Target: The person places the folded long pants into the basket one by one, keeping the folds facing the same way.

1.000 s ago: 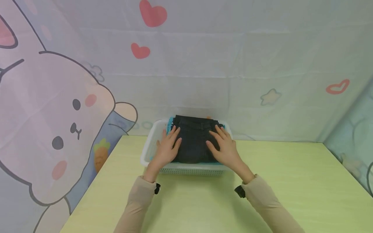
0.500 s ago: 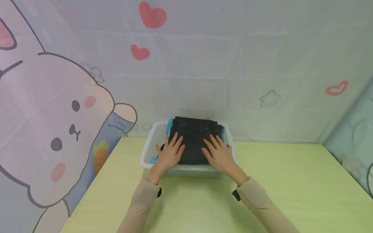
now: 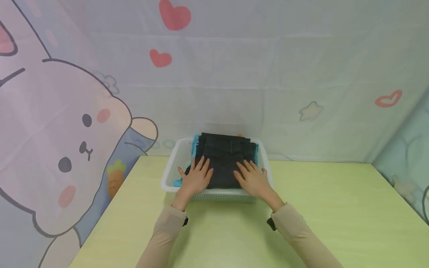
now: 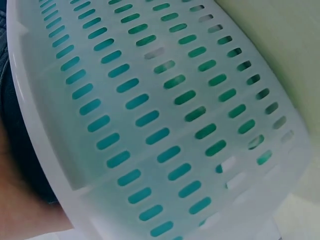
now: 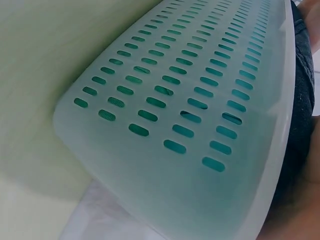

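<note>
Folded black jeans (image 3: 223, 169) lie on top of a pile in a white perforated plastic basket (image 3: 169, 167). My left hand (image 3: 195, 180) rests on their left front part with fingers spread. On the right front part lies my right hand (image 3: 253, 181), its fingers also stretched out. Bright blue cloth (image 3: 178, 182) peeks out beneath, at the left and along the back edges. In the left wrist view, the hand (image 4: 25, 212) reaches over the basket rim (image 4: 30, 120). The right wrist view shows dark denim (image 5: 298, 100) above the rim, with blue and green behind the slots.
The basket stands near the back edge of a pale yellow-green table (image 3: 335, 208). Right behind it hangs a light cloth backdrop (image 3: 228, 104) printed with a rabbit and hearts. A dark cable (image 3: 423, 204) hangs at the far right.
Both hands have slid back toward the person over the jeans, uncovering more of their far part. A blue cloth corner at the basket's left now shows more. The basket stays in place.
</note>
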Action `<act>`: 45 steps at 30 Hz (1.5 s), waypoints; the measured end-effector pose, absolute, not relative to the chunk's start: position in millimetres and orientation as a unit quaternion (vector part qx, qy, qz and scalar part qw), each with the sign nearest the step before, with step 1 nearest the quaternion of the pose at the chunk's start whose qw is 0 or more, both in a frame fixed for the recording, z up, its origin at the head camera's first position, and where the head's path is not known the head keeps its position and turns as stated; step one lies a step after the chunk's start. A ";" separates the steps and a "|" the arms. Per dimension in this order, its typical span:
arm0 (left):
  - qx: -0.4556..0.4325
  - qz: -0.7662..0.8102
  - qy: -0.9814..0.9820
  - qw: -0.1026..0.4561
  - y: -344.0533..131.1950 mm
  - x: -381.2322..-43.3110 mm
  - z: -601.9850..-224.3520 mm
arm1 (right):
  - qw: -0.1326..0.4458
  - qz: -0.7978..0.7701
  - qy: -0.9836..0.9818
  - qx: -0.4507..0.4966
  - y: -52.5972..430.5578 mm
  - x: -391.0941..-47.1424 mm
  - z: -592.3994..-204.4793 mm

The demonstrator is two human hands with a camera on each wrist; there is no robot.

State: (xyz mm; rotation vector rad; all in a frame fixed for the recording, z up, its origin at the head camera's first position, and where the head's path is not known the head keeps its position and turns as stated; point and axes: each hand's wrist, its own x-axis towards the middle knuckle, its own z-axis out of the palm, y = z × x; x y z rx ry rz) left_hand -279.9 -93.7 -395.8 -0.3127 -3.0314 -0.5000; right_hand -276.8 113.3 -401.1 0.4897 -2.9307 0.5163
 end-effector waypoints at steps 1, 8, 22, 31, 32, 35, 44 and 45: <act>-0.101 -0.161 -0.982 0.024 -93.7 -280.1 -396.4 | 0.062 0.171 -0.970 0.161 113.6 -277.1 -401.5; -0.102 -0.145 -0.984 0.031 -93.2 -279.5 -401.4 | 0.061 0.168 -0.971 0.157 113.7 -276.6 -403.6; -0.099 -0.146 -0.983 0.056 -93.6 -279.5 -401.6 | 0.063 0.178 -0.970 0.150 110.0 -280.9 -406.9; -0.098 -0.149 -0.982 0.057 -95.2 -277.5 -405.5 | 0.061 0.183 -0.971 0.144 107.5 -278.0 -408.1; -0.097 -0.146 -0.983 0.060 -95.1 -277.2 -405.6 | 0.062 0.184 -0.970 0.143 107.3 -277.5 -408.3; -0.095 -0.145 -0.983 0.064 -94.8 -276.6 -405.8 | 0.068 0.187 -0.969 0.144 107.3 -275.9 -409.3; -0.092 -0.148 -0.982 0.075 -91.8 -274.9 -409.9 | 0.097 0.186 -0.968 0.136 109.1 -270.4 -415.8; -0.091 -0.151 -0.981 0.078 -91.5 -274.5 -410.4 | 0.100 0.186 -0.968 0.135 109.1 -269.7 -416.3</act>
